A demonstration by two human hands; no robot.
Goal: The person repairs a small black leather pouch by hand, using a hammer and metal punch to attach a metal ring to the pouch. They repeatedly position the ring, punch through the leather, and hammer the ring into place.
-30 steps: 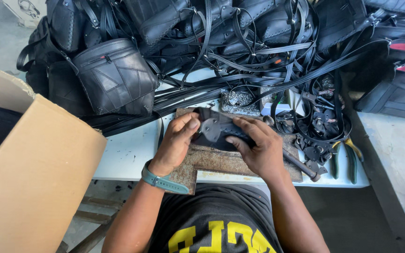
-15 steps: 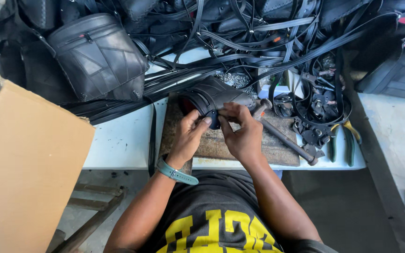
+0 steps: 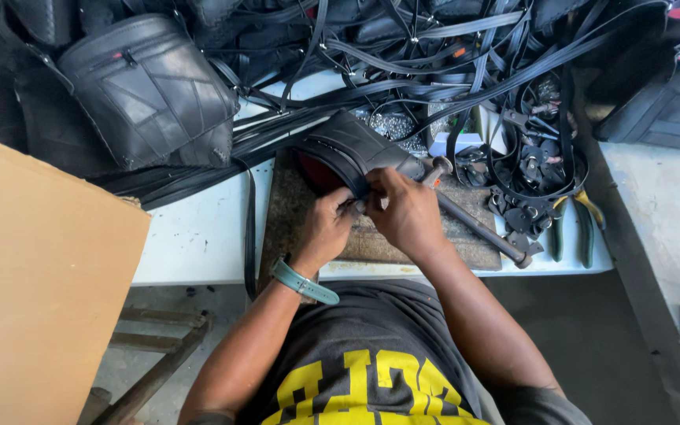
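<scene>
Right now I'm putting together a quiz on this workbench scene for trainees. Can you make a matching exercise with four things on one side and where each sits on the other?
Things:
1. black pouch
2. hammer
3. green-handled pliers
4. cardboard box

Places:
A. at the left edge of the view, beside the table
B. held by both hands over the brown work board
C. lying on the board, just right of the hands
D. at the table's right end, below a heap of metal buckles

Pairs: 1-B, 2-C, 3-D, 4-A
</scene>
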